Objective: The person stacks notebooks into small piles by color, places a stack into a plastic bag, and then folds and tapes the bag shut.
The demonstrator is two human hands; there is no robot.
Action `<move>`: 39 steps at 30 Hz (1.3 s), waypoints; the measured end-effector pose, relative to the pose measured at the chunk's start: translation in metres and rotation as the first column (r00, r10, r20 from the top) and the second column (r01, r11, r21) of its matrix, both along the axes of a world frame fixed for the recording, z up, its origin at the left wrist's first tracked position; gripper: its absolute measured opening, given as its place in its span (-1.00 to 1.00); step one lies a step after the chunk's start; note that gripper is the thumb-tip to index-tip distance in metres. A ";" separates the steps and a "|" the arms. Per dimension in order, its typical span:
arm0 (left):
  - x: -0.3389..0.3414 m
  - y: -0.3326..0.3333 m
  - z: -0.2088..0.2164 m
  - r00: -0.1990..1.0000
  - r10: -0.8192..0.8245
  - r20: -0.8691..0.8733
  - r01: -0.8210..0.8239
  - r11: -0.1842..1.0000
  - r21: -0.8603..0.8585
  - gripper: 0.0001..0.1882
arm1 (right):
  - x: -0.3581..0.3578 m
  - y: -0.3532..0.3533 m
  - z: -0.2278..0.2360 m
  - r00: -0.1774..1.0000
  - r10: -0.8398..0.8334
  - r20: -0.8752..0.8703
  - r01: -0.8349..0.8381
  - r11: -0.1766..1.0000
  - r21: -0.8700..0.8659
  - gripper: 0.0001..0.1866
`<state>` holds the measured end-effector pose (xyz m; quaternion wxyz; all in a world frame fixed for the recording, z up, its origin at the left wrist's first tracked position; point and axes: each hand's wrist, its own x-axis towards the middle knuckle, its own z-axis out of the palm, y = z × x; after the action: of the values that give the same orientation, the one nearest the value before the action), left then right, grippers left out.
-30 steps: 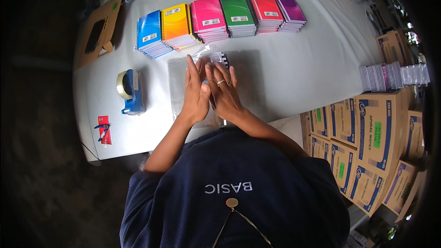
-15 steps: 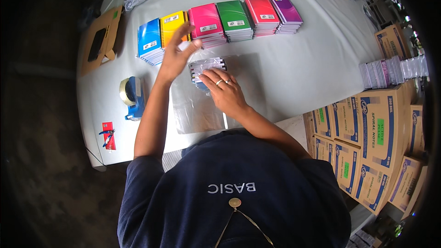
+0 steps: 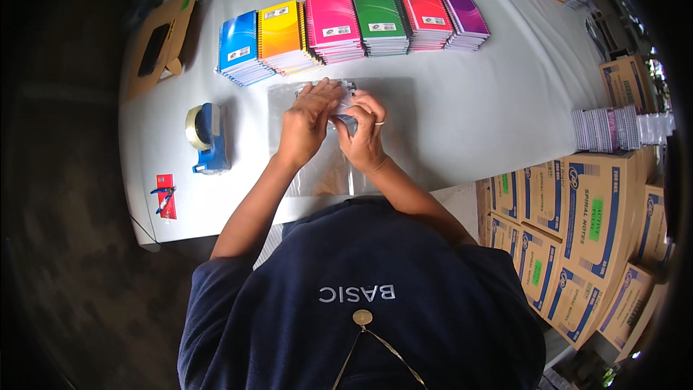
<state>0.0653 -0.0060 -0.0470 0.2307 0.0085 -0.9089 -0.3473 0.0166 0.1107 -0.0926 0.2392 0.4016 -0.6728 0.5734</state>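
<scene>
A small bundle of notebooks [image 3: 349, 89], mostly hidden under my hands, lies on a clear plastic sheet [image 3: 321, 179] in front of me. My left hand [image 3: 307, 119] reaches over the bundle's left side, palm down, fingers bent over its top and the plastic. My right hand [image 3: 365, 132], with a ring on one finger, curls at the bundle's right and near side. Its thumb and fingers close on the plastic there. Beyond my hands stand notebook stacks: blue [image 3: 239, 40], yellow [image 3: 280, 32], pink [image 3: 333, 20], green [image 3: 380, 18], red [image 3: 426, 11] and purple [image 3: 465, 14].
A blue tape dispenser [image 3: 211, 141] stands at the left. Nearer the edge are a red card [image 3: 166, 182] and nippers [image 3: 164, 200]. A dark phone [image 3: 154, 50] lies on cardboard [image 3: 180, 25]. Cartons [image 3: 599, 209] are piled at right, beside more notebooks [image 3: 603, 130].
My left hand has come down from the air near the yellow stack onto the bundle. My right hand has shifted slightly right and curled at its side. The view has shifted a little.
</scene>
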 end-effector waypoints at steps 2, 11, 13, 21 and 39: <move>0.008 0.004 -0.001 1.000 0.025 0.008 -0.024 0.985 -0.170 -0.69 | 0.001 0.001 0.004 0.998 -0.029 0.061 0.027 0.999 0.037 -0.41; 0.046 -0.009 -0.007 0.966 0.008 -0.260 0.001 0.999 0.033 -0.73 | -0.014 0.010 0.006 0.985 0.130 0.112 -0.152 0.966 0.211 -0.63; 0.066 -0.038 0.010 0.880 0.351 -0.319 -0.389 0.919 -0.064 -0.71 | -0.016 0.012 0.001 0.993 0.109 0.052 -0.118 0.966 0.229 -0.74; 0.175 -0.181 0.010 0.398 0.306 0.865 -0.846 0.487 0.216 -0.51 | -0.018 0.009 0.005 0.995 0.097 0.014 -0.098 0.971 0.220 -0.82; 0.219 -0.174 -0.031 0.298 0.878 0.374 -0.898 0.390 -0.201 -0.85 | -0.021 0.012 0.005 0.991 0.136 -0.012 -0.130 0.966 0.225 -0.84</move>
<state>0.2840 -0.1803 -0.0783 0.1806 0.5886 -0.7690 -0.1717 -0.0042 0.1231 -0.0874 0.1623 0.4780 -0.7015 0.5031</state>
